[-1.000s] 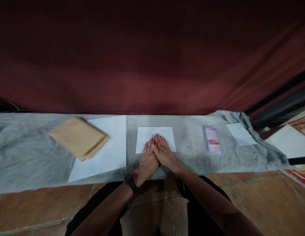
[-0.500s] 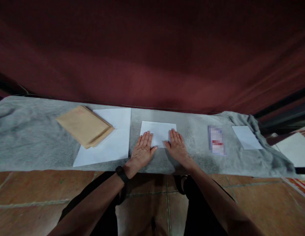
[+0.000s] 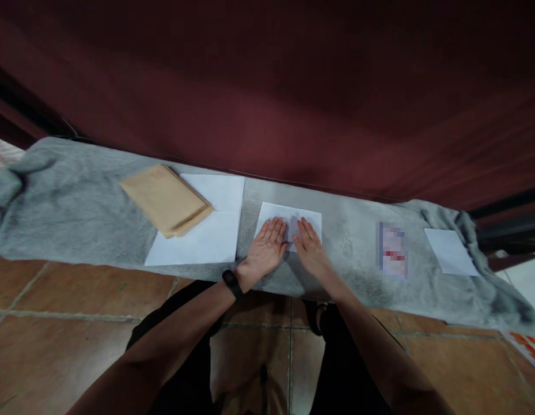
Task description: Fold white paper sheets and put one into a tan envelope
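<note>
A small sheet of white paper (image 3: 292,211), possibly folded, lies on the grey cloth in front of me. My left hand (image 3: 266,246) rests flat on its left part, fingers stretched out and palm down. On the right part, my right hand (image 3: 311,248) also lies palm down with fingers extended. The two hands angle toward each other, with a narrow strip of paper showing between the fingertips. Much of the paper's near edge is hidden under the hands. Neither hand grips anything.
Brown envelopes (image 3: 166,200) lie stacked on larger white sheets (image 3: 213,242) at the left. To the right are a blurred-out printed item (image 3: 392,251) and another white sheet (image 3: 452,252). Grey cloth (image 3: 77,202) covers the narrow surface; a dark red curtain (image 3: 258,132) hangs behind.
My left hand has slid rightward over the paper, closer to my right hand, and its thumb sits nearer its fingers. The whole view has tilted slightly.
</note>
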{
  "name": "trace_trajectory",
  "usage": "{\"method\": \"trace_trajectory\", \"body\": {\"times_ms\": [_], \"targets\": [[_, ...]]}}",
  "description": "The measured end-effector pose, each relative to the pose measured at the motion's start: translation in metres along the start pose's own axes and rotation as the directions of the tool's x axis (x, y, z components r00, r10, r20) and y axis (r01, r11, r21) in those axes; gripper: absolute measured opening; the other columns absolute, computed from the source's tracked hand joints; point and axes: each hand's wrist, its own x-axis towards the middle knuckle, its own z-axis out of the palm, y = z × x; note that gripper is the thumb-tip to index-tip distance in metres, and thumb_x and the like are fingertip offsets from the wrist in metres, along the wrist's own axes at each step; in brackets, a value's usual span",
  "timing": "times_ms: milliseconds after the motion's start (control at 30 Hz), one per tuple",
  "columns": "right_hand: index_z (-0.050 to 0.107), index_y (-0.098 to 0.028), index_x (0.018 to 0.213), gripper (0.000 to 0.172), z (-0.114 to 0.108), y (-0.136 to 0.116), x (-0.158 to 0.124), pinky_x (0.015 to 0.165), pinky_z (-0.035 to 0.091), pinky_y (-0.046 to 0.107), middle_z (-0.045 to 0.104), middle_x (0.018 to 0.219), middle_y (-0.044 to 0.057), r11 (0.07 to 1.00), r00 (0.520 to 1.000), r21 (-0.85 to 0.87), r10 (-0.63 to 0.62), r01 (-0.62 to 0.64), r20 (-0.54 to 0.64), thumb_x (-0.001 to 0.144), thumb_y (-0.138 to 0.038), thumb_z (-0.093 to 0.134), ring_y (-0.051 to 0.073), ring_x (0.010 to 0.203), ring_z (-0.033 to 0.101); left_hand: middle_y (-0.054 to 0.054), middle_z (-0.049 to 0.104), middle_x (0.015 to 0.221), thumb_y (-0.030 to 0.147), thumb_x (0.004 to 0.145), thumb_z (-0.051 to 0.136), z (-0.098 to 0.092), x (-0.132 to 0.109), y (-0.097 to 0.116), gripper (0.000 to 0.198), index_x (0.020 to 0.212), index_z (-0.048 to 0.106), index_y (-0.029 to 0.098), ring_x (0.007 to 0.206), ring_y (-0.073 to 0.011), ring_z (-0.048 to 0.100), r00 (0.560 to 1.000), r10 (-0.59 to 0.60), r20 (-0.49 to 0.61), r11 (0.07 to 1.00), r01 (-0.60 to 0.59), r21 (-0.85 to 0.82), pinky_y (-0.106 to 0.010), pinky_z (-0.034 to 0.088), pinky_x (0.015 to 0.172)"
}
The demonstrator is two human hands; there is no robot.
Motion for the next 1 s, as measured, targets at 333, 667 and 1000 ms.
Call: {"method": "trace_trajectory", "body": {"times_ms": [333, 667, 1000], "targets": [[0.034, -0.010, 0.162, 0.061, 0.012, -0.006, 0.000, 0.130, 0.017, 0.050, 0.027, 0.171, 0.014, 0.975, 0.997, -0.223, -0.010, 0.026, 0.073, 0.110, -0.042, 0.024, 0.027, 0.159, 0.022, -0.020, 0.036, 0.166, 0.025, 0.105, 0.031, 0.007, 0.004, 0.004, 0.057, 0.156, 0.038, 0.001, 0.158, -0.0266, 0.027, 0.992, 0.113, 0.054, 0.993, -0.114, 0.013, -0.048, 0.020, 0.131], [0.036, -0.016, 0.162, 0.056, 0.005, 0.003, 0.007, 0.127, 0.021, 0.049, 0.026, 0.172, 0.013, 0.937, 1.000, -0.349, -0.011, 0.021, 0.029, 0.110, -0.036, 0.030, 0.028, 0.157, 0.027, -0.018, 0.035, 0.166, 0.030, 0.105, 0.031, 0.010, 0.008, 0.003, 0.059, 0.157, 0.036, 0.003, 0.158, -0.0262, 0.025, 0.991, 0.117, 0.063, 0.993, -0.116, -0.006, -0.047, 0.018, 0.131], [0.033, -0.011, 0.162, 0.059, 0.006, 0.014, 0.006, 0.126, 0.022, 0.049, 0.030, 0.169, 0.016, 0.929, 0.999, -0.367, 0.043, -0.049, -0.026, 0.109, -0.037, 0.035, 0.029, 0.156, 0.030, -0.015, 0.028, 0.170, 0.044, 0.108, 0.028, 0.017, 0.025, -0.014, 0.065, 0.160, 0.033, 0.007, 0.160, -0.0251, 0.020, 0.998, -0.030, 0.054, 1.000, 0.030, -0.003, -0.045, 0.018, 0.131]]}}
